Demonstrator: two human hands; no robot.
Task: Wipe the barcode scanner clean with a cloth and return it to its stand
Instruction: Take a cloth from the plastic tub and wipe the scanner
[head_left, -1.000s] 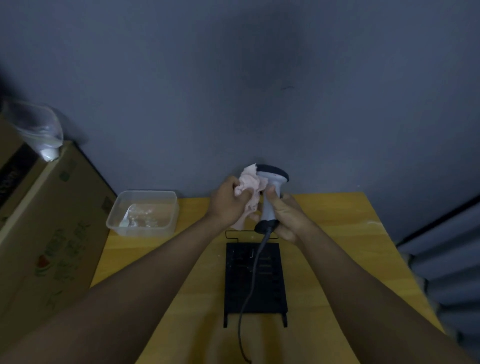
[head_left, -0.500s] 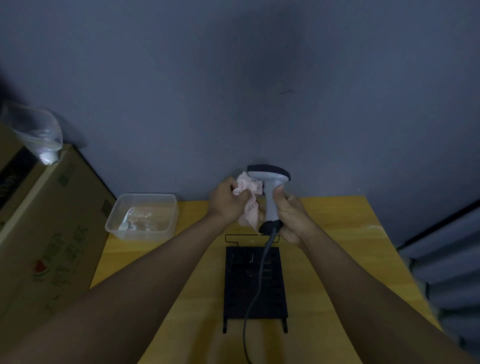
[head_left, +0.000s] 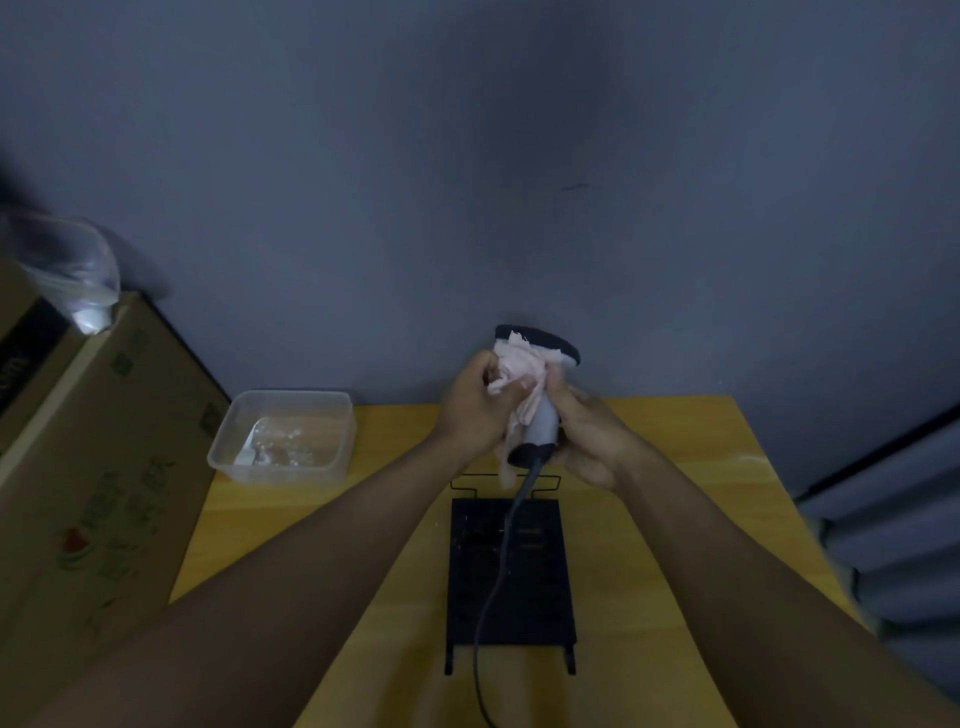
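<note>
The scanner (head_left: 541, 415) is held upright above the far end of the black stand (head_left: 511, 577), its handle clamped in the right hand (head_left: 589, 441). A pink cloth (head_left: 519, 379) is pressed against the scanner's head by the left hand (head_left: 475, 410), fingers closed on it. The stand lies flat on the yellow surface (head_left: 649, 545), with a plastic tub (head_left: 285, 436) to its left.

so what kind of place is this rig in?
Likely a storeroom or shop back room, not certain. A printed cardboard carton stands beside a small yellow wooden table against a bare grey wall, and a corded barcode scanner is being wiped above its black stand.
</note>
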